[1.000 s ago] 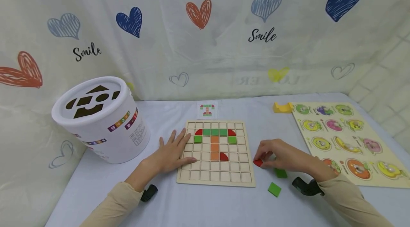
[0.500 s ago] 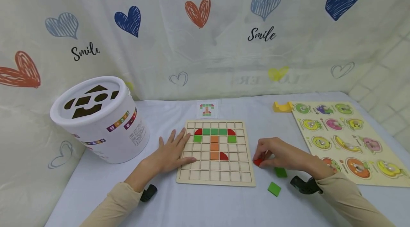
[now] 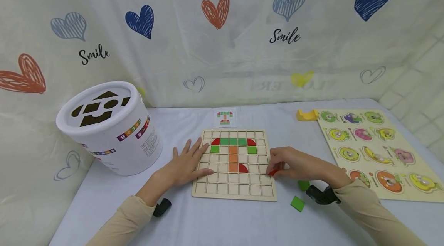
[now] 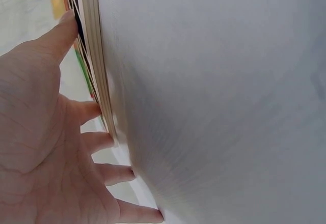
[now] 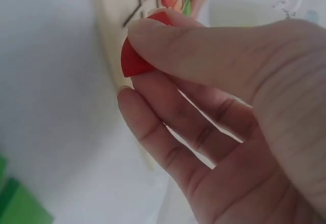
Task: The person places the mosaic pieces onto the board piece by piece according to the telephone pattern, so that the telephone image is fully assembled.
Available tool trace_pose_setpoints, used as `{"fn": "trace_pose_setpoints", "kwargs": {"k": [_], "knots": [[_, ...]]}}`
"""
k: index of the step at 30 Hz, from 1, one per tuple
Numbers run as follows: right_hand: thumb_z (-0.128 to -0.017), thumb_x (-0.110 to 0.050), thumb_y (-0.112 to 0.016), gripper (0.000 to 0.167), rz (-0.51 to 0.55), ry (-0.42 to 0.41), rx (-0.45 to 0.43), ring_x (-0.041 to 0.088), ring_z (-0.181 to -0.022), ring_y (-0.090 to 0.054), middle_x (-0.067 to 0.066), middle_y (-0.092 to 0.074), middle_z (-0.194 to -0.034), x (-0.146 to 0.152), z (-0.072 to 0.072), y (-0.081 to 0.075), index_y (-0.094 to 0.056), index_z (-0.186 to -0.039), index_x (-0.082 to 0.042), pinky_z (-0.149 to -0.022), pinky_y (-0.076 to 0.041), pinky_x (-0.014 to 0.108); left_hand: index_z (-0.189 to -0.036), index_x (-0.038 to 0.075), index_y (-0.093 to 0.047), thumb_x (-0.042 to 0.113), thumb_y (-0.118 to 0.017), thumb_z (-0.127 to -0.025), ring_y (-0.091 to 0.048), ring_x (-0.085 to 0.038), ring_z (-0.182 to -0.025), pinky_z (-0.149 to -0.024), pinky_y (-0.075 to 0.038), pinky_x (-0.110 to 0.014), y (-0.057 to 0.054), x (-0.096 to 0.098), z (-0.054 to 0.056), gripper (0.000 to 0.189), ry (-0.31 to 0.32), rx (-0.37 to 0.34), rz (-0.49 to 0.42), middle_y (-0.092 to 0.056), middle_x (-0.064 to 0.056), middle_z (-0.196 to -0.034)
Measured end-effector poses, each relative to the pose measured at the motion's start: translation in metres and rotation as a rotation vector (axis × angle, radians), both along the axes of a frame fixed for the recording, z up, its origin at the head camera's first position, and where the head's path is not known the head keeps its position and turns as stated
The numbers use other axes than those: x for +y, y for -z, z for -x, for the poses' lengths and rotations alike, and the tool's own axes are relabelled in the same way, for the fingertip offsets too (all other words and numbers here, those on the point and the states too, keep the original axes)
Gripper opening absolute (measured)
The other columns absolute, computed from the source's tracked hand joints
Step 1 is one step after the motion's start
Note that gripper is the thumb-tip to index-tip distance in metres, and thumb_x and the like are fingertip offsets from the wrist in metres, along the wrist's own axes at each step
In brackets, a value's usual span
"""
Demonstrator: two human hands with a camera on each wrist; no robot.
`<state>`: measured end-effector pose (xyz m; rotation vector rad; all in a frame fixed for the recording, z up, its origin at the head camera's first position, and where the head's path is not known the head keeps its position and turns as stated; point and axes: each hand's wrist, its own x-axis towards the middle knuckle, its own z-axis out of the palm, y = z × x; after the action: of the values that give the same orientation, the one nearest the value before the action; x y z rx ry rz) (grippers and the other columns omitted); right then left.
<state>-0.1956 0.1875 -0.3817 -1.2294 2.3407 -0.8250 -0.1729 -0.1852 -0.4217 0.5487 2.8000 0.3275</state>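
My right hand [image 3: 295, 165] pinches a red quarter-circle tile [image 5: 136, 60] between thumb and fingers, at the right edge of the wooden grid board [image 3: 222, 188]. Fingers spread, my left hand [image 3: 184, 167] rests at the board's left edge, thumb and fingertips on it. Set in the board are a row of dark green tiles [image 3: 233, 141] with a red quarter-circle at each end, two light green squares [image 3: 251, 150] below, and a column of orange squares [image 3: 233, 158]. Another red quarter-circle [image 3: 243, 168] sits right of the lowest orange square.
Two loose green square tiles [image 3: 297, 203] lie right of the board. A small pattern card [image 3: 225, 123] lies behind it. At left stands a white bucket [image 3: 149, 138] with a shape-cut lid. A fruit puzzle board [image 3: 333, 156] and a yellow block [image 3: 306, 115] are at right.
My right hand has lifted the red quarter-circle tile from the tablecloth and moved it left to the board's right edge. The left hand has stayed in place.
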Motion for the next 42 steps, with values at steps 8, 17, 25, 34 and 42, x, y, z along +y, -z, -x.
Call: {"fn": "trace_pose_setpoints", "kwargs": {"k": [8, 17, 25, 34, 42], "knots": [[-0.089, 0.004, -0.080, 0.019, 0.076, 0.001, 0.021, 0.003, -0.081, -0.063, -0.009, -0.066, -0.091, -0.033, 0.009, -0.007, -0.070, -0.092, -0.013, -0.076, -0.057, 0.026, -0.169, 0.015, -0.020, 0.072, -0.052, -0.098, -0.004, -0.049, -0.158, -0.111, -0.007, -0.084, -0.002, 0.000, 0.000, 0.096, -0.003, -0.004, -0.002, -0.005, -0.013, -0.176], [-0.090, 0.002, -0.080, 0.014, 0.175, -0.053, 0.003, 0.004, -0.079, -0.066, -0.006, -0.070, -0.089, -0.083, 0.015, -0.003, -0.074, -0.091, -0.010, -0.075, -0.058, 0.026, -0.169, 0.015, -0.020, 0.072, -0.051, -0.099, -0.003, -0.049, -0.158, -0.111, -0.006, -0.084, -0.002, -0.001, 0.001, 0.095, 0.004, -0.011, -0.011, -0.005, -0.014, -0.176], [-0.092, 0.003, -0.076, 0.010, 0.214, -0.065, 0.016, 0.004, -0.088, -0.068, 0.002, -0.073, -0.092, -0.111, 0.017, 0.006, -0.081, -0.097, -0.005, -0.081, -0.058, 0.023, -0.169, 0.016, -0.020, 0.071, -0.051, -0.099, -0.003, -0.049, -0.158, -0.111, -0.008, -0.084, -0.003, 0.000, 0.000, 0.094, 0.008, -0.005, 0.003, -0.005, -0.012, -0.176], [-0.092, 0.002, -0.077, 0.011, 0.191, -0.015, 0.096, 0.006, -0.087, -0.064, -0.004, -0.073, -0.090, -0.119, 0.018, 0.016, -0.083, -0.095, -0.007, -0.078, -0.055, 0.024, -0.168, 0.014, -0.022, 0.070, -0.051, -0.100, -0.006, -0.050, -0.158, -0.110, -0.010, -0.085, -0.004, 0.001, 0.001, 0.094, 0.007, -0.004, 0.010, -0.008, -0.014, -0.176], [-0.092, 0.001, -0.078, 0.010, 0.149, -0.003, 0.080, 0.006, -0.088, -0.064, -0.001, -0.074, -0.093, -0.121, 0.016, 0.015, -0.084, -0.096, -0.006, -0.077, -0.055, 0.022, -0.169, 0.015, -0.021, 0.070, -0.052, -0.099, -0.004, -0.049, -0.158, -0.111, -0.009, -0.084, -0.005, 0.000, 0.000, 0.094, 0.001, -0.013, 0.012, -0.006, -0.013, -0.176]]}}
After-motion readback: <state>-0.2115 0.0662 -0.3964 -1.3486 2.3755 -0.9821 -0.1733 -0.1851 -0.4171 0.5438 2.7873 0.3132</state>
